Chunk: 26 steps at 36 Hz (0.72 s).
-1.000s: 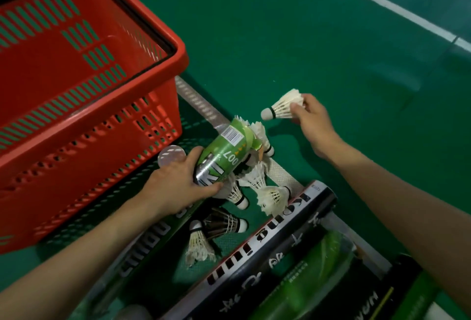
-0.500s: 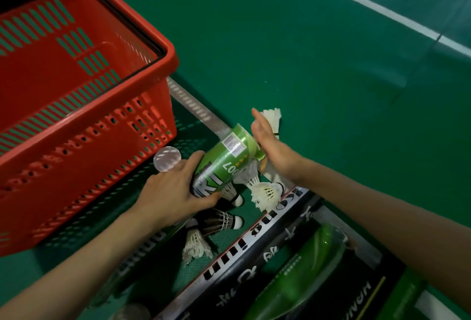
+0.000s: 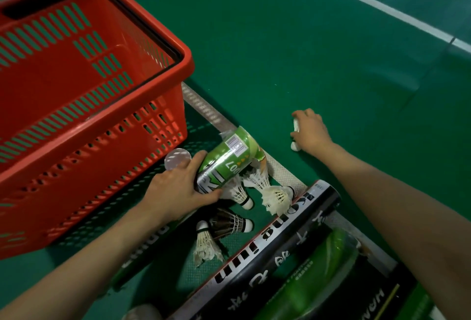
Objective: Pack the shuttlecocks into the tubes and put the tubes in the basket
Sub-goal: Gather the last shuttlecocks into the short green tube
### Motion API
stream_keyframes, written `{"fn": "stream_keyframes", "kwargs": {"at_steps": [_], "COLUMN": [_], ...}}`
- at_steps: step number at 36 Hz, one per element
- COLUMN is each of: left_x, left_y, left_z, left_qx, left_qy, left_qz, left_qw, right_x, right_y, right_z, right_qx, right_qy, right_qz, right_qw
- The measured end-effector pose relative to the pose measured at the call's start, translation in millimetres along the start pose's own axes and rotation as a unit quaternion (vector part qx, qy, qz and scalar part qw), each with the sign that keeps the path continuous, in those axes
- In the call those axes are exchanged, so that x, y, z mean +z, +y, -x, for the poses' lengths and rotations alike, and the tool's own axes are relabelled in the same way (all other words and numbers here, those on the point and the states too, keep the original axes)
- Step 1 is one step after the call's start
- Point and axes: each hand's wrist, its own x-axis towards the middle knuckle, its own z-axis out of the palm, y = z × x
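Basket [image 3: 114,141]: red, rows of slanted slots.
Floor [image 3: 280,39]: dark green; lines [image 3: 369,3] white.
Green tube [image 3: 229,156]: bright green, white barcode label, black band with silver letters.
Black tube [image 3: 280,238]: white lettering, red edge.
Shuttlecocks [image 3: 275,196]: white feathers, black-banded corks.
Dark shuttlecock [image 3: 229,224]: blackish feathers.

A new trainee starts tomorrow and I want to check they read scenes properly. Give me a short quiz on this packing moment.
1. True or false: the black tube lies outside the basket.
2. The right hand is on: A a shuttlecock, B a lid, C a tube?
3. Which hand grips the green tube?
Key: 1 true; 2 A; 3 left hand.
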Motion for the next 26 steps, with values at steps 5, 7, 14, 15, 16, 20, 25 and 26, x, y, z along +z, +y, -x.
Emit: {"fn": "stream_keyframes", "kwargs": {"at_steps": [5,7,14,15,16,20,25,26], "left_x": [-2.3,-2.4,-3.6,-3.4,-2.9,0.1,3.5,4.3], "left_y": [-3.4,-2.9,-0.3,0.8,2.2,7.5,4.6,4.2], "left_z": [0.6,-0.2,-2.7,-2.7,-2.4,0.6,5.3,6.7], "left_qx": [-0.004,-0.009,-0.003,-0.001,0.002,0.023,0.02,0.022], "left_qy": [0.004,0.001,-0.004,-0.004,-0.004,0.01,0.017,0.018], "left_qz": [-0.002,0.018,0.066,0.069,0.077,0.108,0.105,0.11], "left_qw": [1.0,1.0,0.998,0.998,0.997,0.994,0.994,0.994], "right_x": [-24.0,-36.0,-54.5,-55.5,-55.2,-47.9,-42.6,-41.4], "right_y": [-19.3,-31.6,-62.5,-66.2,-69.4,-76.3,-80.0,-81.3], "right_z": [16.4,28.9,80.6,86.7,92.3,106.4,107.0,107.1], "right_qx": [-0.004,-0.013,-0.09,-0.09,-0.091,-0.082,-0.051,-0.054], "right_qy": [0.047,0.036,-0.042,-0.067,-0.091,-0.131,-0.174,-0.189], "right_qz": [-0.159,-0.296,-0.414,-0.41,-0.398,-0.389,-0.426,-0.422], "right_qw": [0.986,0.954,0.905,0.905,0.908,0.908,0.887,0.885]}}
